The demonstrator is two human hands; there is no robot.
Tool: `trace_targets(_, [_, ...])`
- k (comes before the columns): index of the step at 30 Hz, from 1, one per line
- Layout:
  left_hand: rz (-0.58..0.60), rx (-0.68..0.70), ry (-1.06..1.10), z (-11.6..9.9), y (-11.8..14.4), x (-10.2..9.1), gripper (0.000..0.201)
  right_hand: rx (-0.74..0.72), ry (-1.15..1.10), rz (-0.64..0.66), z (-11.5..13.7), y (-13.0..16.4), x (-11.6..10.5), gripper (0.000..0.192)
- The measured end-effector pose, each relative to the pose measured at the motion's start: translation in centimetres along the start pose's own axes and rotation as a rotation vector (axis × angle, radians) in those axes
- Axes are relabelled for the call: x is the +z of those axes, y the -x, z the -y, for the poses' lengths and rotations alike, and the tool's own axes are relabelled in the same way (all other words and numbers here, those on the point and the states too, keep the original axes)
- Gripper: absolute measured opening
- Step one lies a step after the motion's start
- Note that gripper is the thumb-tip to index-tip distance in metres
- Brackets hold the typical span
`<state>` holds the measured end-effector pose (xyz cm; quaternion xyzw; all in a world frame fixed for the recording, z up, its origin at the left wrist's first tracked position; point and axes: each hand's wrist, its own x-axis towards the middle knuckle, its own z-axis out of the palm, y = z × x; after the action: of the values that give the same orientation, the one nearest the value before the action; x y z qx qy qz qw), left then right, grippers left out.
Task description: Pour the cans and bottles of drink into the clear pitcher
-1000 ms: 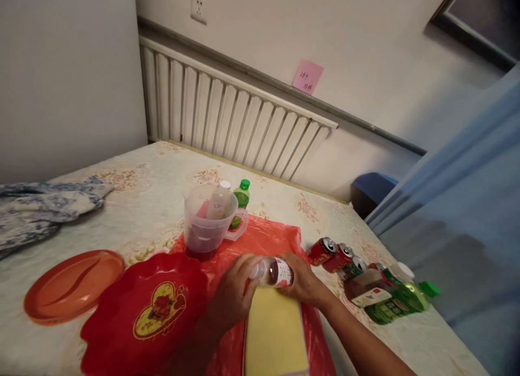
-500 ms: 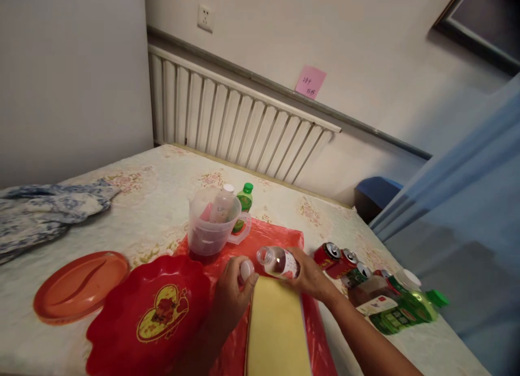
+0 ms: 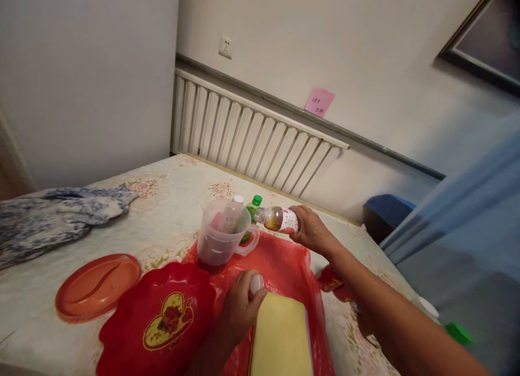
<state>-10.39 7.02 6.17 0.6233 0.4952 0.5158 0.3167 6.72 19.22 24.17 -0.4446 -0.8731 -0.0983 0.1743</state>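
Note:
My right hand [image 3: 311, 229] is wrapped round a small clear bottle [image 3: 280, 219] with a white label and amber liquid inside. The bottle lies nearly level, its uncapped mouth pointing left, close to the rim of a clear plastic measuring jug [image 3: 219, 240]. Some dark liquid shows at the jug's bottom. Behind the jug stand a white-capped bottle [image 3: 232, 216], partly seen through its wall, and a green-capped bottle [image 3: 255, 202]. Lower down, my left hand [image 3: 241, 305] pinches a white bottle cap [image 3: 256, 283] above the red plastic sheet [image 3: 280, 257], beside a yellow pad [image 3: 282, 332].
A red scalloped tray [image 3: 190, 295] and an orange lid [image 3: 97, 286] lie to the left, with a patterned cloth [image 3: 60, 216] beyond. Red cans [image 3: 329, 278] and a green cap [image 3: 459, 334] show around my right forearm. A radiator [image 3: 252, 137] runs along the wall.
My right hand has lifted the bottle up and away from my left hand, towards the jug's rim. My left hand keeps the cap, lower in view. The camera view has shifted slightly.

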Motion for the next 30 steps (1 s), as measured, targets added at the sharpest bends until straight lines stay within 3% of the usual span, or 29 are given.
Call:
trace_targets(13, [-0.042, 0.018, 0.063, 0.6, -0.4, 0.2, 0.035, -0.196, 0.383, 0.106, 3.0, -4.9, -3.9, 0.042])
trace_targets(30, [-0.017, -0.011, 0.144, 1.0, -0.6, 0.3, 0.045, -0.463, 0.588, 0.068, 7.2, -7.5, -6.7, 0.042])
